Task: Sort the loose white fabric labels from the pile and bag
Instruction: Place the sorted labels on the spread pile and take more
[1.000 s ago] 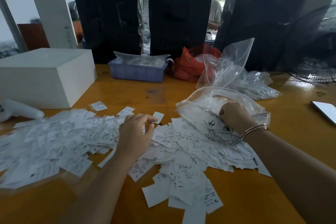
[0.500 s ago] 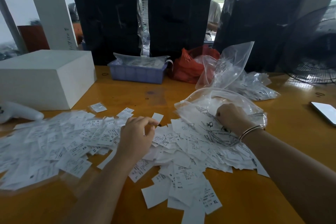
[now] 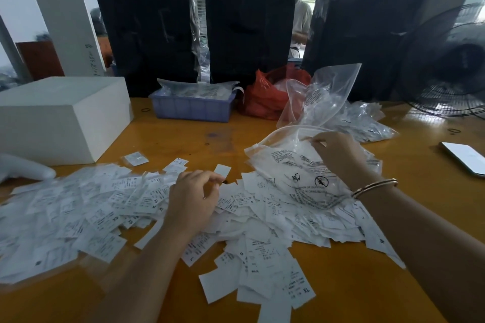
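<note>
Change: the right hand (image 3: 338, 155) has lifted from the bag's printed face to its upper rim since a second ago; the left hand (image 3: 193, 198) has barely moved.
Left grip: fingers curled, pinching one blank white label (image 3: 222, 171) at the fingertips.
Right grip: fingers pinch the clear plastic bag (image 3: 291, 165) at its mouth.
Labels: pile of white labels (image 3: 110, 204) spread over the yellow table (image 3: 183, 139), reaching under the bag.
Writing: sizes "XS", "S", "XL" readable; the bag's black warning print is too small to read.
</note>
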